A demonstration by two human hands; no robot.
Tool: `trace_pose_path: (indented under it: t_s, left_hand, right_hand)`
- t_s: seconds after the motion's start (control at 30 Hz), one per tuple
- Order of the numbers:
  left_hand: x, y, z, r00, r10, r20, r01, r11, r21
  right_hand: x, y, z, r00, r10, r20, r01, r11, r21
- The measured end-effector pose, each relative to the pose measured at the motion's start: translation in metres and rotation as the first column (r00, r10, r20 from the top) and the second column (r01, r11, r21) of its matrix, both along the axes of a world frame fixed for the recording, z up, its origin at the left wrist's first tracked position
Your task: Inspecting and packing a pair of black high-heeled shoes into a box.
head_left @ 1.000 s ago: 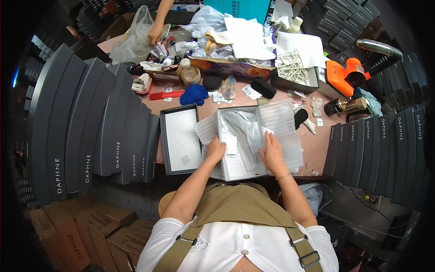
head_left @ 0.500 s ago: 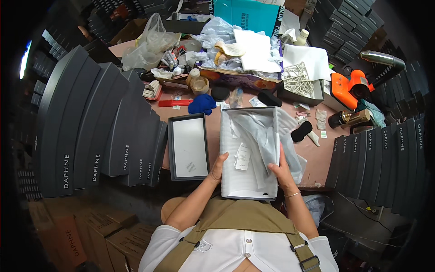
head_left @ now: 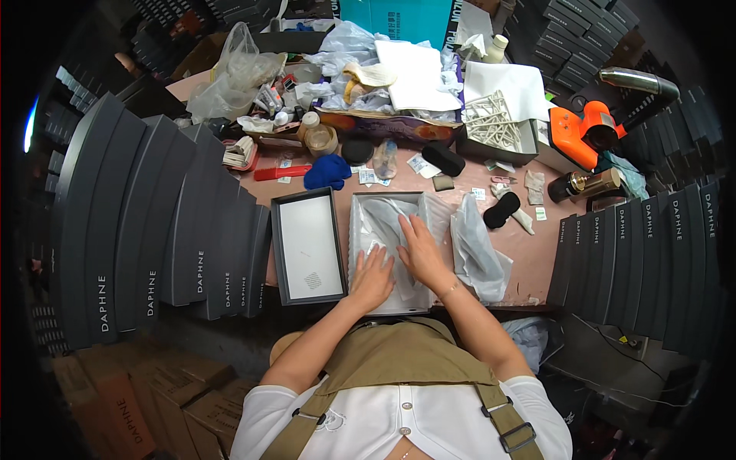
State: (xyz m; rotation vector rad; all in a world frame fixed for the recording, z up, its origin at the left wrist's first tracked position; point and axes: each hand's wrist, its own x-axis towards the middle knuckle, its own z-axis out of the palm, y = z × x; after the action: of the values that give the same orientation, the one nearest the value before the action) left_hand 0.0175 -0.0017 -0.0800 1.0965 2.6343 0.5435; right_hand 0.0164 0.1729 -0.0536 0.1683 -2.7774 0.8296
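Note:
An open shoebox (head_left: 353, 218) lined with white tissue paper (head_left: 387, 211) stands at the table's near edge in front of me. My left hand (head_left: 373, 277) rests over the tissue at the box's lower left, fingers spread. Farther up on its right side, my right hand (head_left: 423, 251) lies with fingers stretched out over the same paper. What is under the paper is hidden. Left of the box is a grey lid or tray (head_left: 308, 245) with a white inside. A white tissue-wrapped bundle (head_left: 479, 257) lies to the right.
Stacked grey shoeboxes flank me at left (head_left: 157, 222) and right (head_left: 644, 253). Behind are a blue cloth (head_left: 327, 172), a red-handled tool (head_left: 282, 173), black brushes or pads (head_left: 443, 159), a box of white sticks (head_left: 529, 134), an orange heat-gun-like tool (head_left: 575, 134) and a carton of crumpled paper (head_left: 383, 126).
Both hands have let go of the box's sides and moved onto the tissue inside. The box sits farther from my body, and the wrapped bundle beside it shows more fully.

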Motion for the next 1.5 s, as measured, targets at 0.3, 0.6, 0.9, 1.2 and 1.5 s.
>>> trace_pose_path:
  t_s: [0.3, 0.6, 0.9, 1.2, 1.5]
  left_hand:
    - [0.005, 0.003, -0.050, 0.958, -0.013, 0.286, -0.026, 0.991, 0.133]
    - [0.030, 0.029, 0.061, -0.077, -0.449, 0.890, -0.975, 0.223, 0.028]
    - [0.015, -0.040, 0.023, 0.069, -0.369, 0.927, -0.953, 0.250, 0.171]
    - [-0.002, -0.099, 0.069, 0.208, -0.265, 0.941, -0.602, 0.724, 0.337]
    - [-0.027, -0.059, 0.134, 0.954, 0.155, -0.258, -0.091, 0.965, 0.245]
  right_hand:
    - [-0.029, 0.015, 0.030, 0.984, -0.003, 0.175, 0.028, 0.990, -0.139]
    - [0.007, -0.010, 0.073, 0.953, -0.201, -0.225, 0.124, 0.940, -0.317]
    - [0.069, 0.015, 0.127, 0.944, 0.241, 0.224, -0.115, 0.879, -0.462]
    - [0.021, 0.065, 0.146, 0.685, 0.474, 0.554, -0.078, 0.803, -0.591]
    - [0.071, 0.091, 0.090, 0.912, -0.354, 0.209, 0.405, 0.684, -0.608]
